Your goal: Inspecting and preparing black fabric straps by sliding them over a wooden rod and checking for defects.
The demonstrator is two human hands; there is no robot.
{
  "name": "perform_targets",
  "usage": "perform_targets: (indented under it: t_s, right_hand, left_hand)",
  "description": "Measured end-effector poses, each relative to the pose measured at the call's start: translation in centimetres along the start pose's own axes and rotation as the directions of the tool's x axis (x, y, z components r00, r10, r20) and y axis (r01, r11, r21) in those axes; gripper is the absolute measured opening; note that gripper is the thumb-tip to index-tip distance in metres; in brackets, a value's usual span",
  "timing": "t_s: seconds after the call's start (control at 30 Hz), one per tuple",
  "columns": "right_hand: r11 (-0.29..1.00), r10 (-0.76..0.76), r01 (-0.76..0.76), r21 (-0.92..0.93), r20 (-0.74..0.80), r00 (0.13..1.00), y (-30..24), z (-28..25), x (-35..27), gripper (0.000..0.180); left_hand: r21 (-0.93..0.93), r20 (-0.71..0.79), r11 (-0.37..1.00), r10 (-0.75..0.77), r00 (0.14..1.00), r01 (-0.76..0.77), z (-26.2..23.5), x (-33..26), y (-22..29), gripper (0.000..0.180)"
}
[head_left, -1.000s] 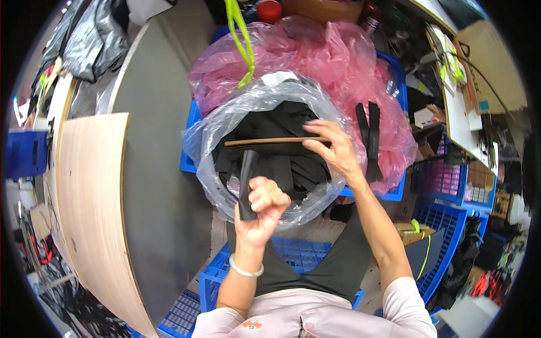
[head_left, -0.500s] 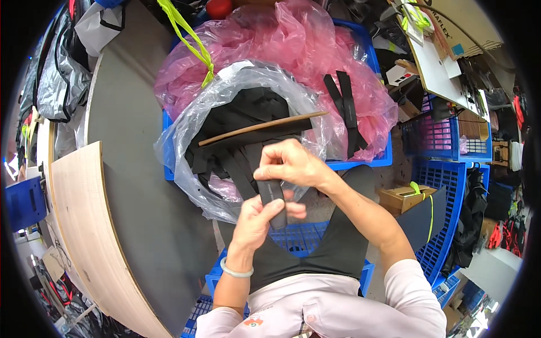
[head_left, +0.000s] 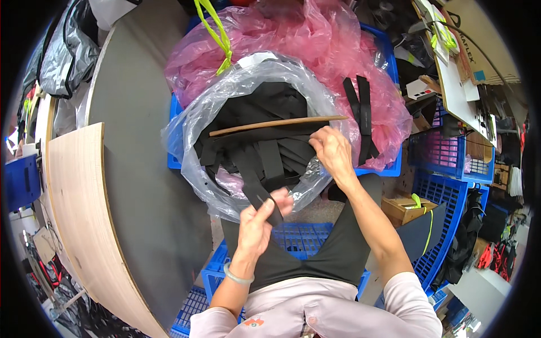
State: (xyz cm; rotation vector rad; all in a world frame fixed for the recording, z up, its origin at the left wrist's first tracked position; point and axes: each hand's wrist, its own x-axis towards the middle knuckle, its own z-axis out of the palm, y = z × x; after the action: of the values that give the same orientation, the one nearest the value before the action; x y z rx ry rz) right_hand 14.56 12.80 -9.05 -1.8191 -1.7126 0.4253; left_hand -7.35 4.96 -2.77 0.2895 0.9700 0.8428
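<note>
My left hand (head_left: 258,224) grips a long black fabric strip (head_left: 252,177) between thumb and fingers. The strip runs up from my hand into a clear plastic bag (head_left: 191,127) full of similar black strips (head_left: 265,98). Across the bag's mouth lies a thin wooden stick (head_left: 276,124), with a dark band along its lower side. At the bag's right side, just below the stick's right end, my right hand (head_left: 333,152) has its fingertips pinched together on the end of a black strip. Exactly how much it holds is partly hidden by the fingers.
Pink plastic sheeting (head_left: 265,31) fills a blue crate (head_left: 389,50) behind the bag, with loose black strips (head_left: 363,112) on it. A grey table (head_left: 152,169) and a pale wooden board (head_left: 76,197) stand at the left. Right are blue crates (head_left: 437,152) and a small wooden box (head_left: 403,209).
My right hand has left the strip by my left hand and moved up and right to the stick's right end. My left hand keeps its strip, now drawn out longer. The view has shifted slightly.
</note>
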Motion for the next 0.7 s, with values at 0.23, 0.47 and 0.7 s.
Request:
perform_targets:
  t_s: [0.23,0.47,0.7]
  right_hand:
    - [0.931,-0.214,0.228,-0.284,0.078,0.974,0.0,3.1,2.3,0.041]
    - [0.889,-0.398,0.424,-0.171,0.168,0.902,-0.4,1.8,4.9,0.017]
    - [0.854,-0.471,0.492,-0.17,0.147,0.87,0.5,3.3,3.9,0.032]
  left_hand:
    - [-0.247,-0.114,0.962,0.091,0.989,-0.116,-1.6,4.3,-0.4,0.024]
    - [-0.4,-0.102,0.912,0.058,0.993,-0.095,-1.9,5.9,-0.4,0.032]
    - [-0.494,-0.123,0.855,0.108,0.987,-0.155,-1.2,7.4,-1.3,0.034]
